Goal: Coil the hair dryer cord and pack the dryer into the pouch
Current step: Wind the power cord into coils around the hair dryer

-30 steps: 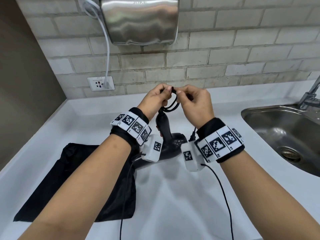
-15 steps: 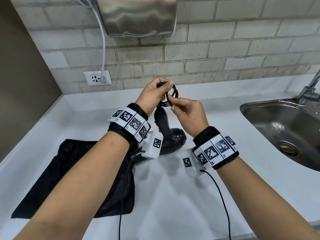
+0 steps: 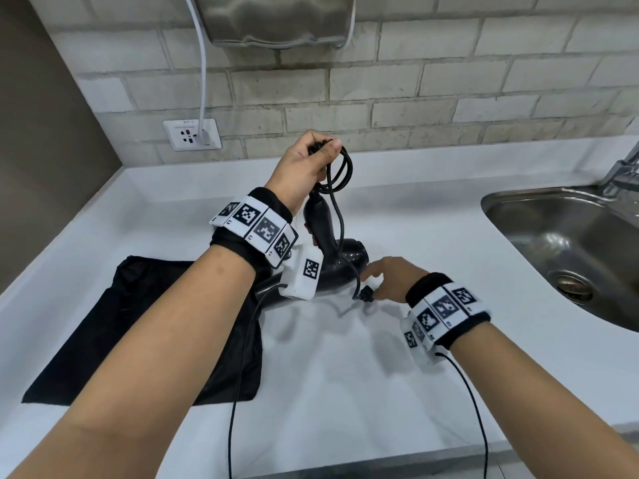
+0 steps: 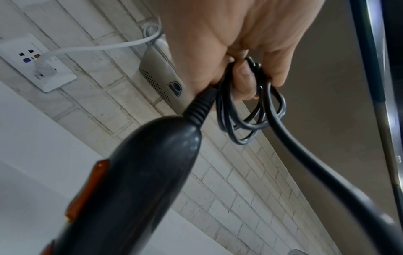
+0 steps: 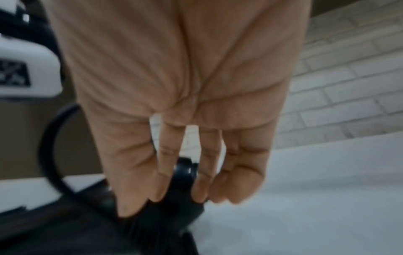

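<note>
The black hair dryer [image 3: 333, 252] stands on the white counter [image 3: 345, 375] with its handle [image 4: 141, 172] pointing up. My left hand [image 3: 311, 157] is raised above the handle and grips several loops of the black cord [image 3: 344, 171], which hang from the curled fingers [image 4: 244, 82] in the left wrist view. The loose cord runs down past the dryer to the plug [image 3: 366, 294] on the counter. My right hand [image 3: 380, 274] is low beside the plug, with fingers [image 5: 205, 172] fairly straight over the plug [image 5: 185, 168]. The black pouch [image 3: 138, 323] lies flat at the left.
A steel sink [image 3: 570, 243] with a faucet [image 3: 622, 171] is set into the counter at the right. On the brick wall are an outlet [image 3: 192, 134] with a white cable and a metal hand dryer [image 3: 276, 19]. A brown wall closes the left side.
My right hand has let go of the cord loops and dropped to the plug on the counter. The left hand keeps the coil by itself and has risen slightly.
</note>
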A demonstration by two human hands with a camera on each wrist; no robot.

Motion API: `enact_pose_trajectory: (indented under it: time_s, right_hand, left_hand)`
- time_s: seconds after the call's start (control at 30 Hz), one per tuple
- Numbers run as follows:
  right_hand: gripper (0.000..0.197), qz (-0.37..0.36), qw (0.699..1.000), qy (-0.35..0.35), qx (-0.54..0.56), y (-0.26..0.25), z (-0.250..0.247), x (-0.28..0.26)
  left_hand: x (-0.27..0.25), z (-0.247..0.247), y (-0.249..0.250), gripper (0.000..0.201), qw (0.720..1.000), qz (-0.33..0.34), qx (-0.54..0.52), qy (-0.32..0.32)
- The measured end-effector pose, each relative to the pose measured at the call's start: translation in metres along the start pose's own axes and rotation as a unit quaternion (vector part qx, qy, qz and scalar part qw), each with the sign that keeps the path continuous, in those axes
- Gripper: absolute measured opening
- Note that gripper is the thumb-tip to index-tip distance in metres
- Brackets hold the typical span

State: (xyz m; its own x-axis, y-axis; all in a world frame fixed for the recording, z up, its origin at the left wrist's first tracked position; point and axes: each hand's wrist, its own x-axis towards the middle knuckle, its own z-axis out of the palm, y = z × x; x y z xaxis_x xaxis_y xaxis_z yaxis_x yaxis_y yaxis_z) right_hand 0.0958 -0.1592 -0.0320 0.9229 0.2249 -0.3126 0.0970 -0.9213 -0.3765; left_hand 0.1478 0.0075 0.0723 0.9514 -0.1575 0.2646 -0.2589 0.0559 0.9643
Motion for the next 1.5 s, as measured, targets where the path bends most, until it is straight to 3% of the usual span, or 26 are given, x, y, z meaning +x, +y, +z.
enact_pose_trajectory:
  time_s: [0.2,0.3,0.43,0.53,0.67,0.77,0.87,0.97,1.1,1.2,1.3,1.4,1.5]
  right_hand:
    - [0.034,-0.043,0.994,-0.045,-0.085,-0.004,0.02,0.025]
    - [0.021,-0.039,0.996,0.023,-0.081,0.002,0.023,0.024]
    - [0.015,-0.01,0.984,0.179,0.02,0.018,0.007,0.012]
    - [0.019,-0.04,0.941,0.306,0.141,0.013,-0.013,-0.008]
    - [0.014,-0.169,0.843,0.464,0.215,-0.024,-0.037,-0.035]
    - [0.016,-0.239,0.783,0.51,0.262,-0.05,-0.046,-0.041]
    - [0.013,-0.26,0.763,0.524,0.276,-0.068,-0.046,-0.035]
    - [0.011,-0.268,0.76,0.528,0.266,-0.075,-0.042,-0.024]
    - [0.015,-0.244,0.782,0.53,0.218,-0.076,-0.042,-0.011]
    - [0.01,-0.243,0.823,0.502,0.107,-0.079,-0.044,-0.007]
    - [0.007,-0.21,0.823,0.528,0.015,-0.083,-0.045,0.0]
    - [0.025,-0.202,0.789,0.578,0.047,-0.085,-0.046,0.01]
    - [0.042,-0.211,0.802,0.542,0.136,-0.079,-0.055,0.021]
  left_hand:
    - [-0.003,0.003,0.002,0.022,1.0,-0.001,0.009,0.013]
    - [-0.004,0.003,0.003,0.022,1.0,-0.003,-0.007,0.007]
    - [-0.002,-0.001,0.003,0.023,0.998,-0.004,-0.059,-0.006]
    - [-0.001,-0.001,0.003,0.022,0.999,0.001,-0.049,-0.024]
    - [-0.002,0.0,0.0,0.022,0.998,0.005,-0.047,-0.032]
    - [0.0,0.0,-0.002,0.022,0.998,0.007,-0.054,-0.029]
    - [-0.001,0.001,-0.003,0.024,0.998,0.008,-0.06,-0.034]
    - [-0.005,0.001,-0.003,0.024,0.996,0.006,-0.078,-0.049]
    - [-0.009,0.001,-0.003,0.023,0.995,0.015,-0.078,-0.055]
    - [-0.008,0.003,-0.002,0.021,0.995,0.014,-0.086,-0.055]
    - [-0.007,0.006,-0.003,0.021,0.995,0.013,-0.087,-0.055]
    - [-0.006,0.003,-0.004,0.022,0.993,0.007,-0.098,-0.062]
    - [-0.005,0.002,-0.002,0.023,0.99,0.01,-0.114,-0.078]
